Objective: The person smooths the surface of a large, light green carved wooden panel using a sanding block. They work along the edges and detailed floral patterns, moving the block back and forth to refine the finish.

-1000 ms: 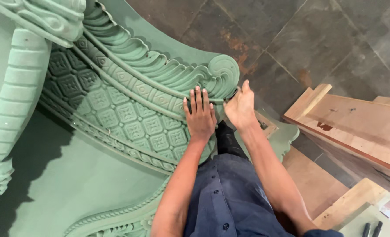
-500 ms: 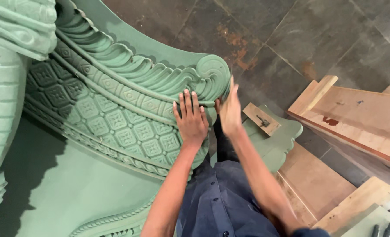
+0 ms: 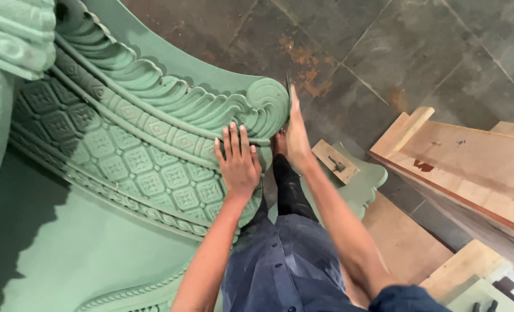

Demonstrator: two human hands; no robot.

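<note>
A large green carved panel (image 3: 124, 150) fills the left of the frame, with scroll curls along its upper edge and a band of diamond-patterned squares below. The left hand (image 3: 238, 163) lies flat, fingers spread, on the carving at centre. The right hand (image 3: 296, 136) presses edge-on against the spiral scroll (image 3: 268, 107) just above. Wooden planks (image 3: 470, 167) lie at right on the dark stone floor (image 3: 384, 52).

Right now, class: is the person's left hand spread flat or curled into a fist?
Spread flat. The left hand lies palm-down, fingers extended, on the green carved panel below its scroll end.
</note>
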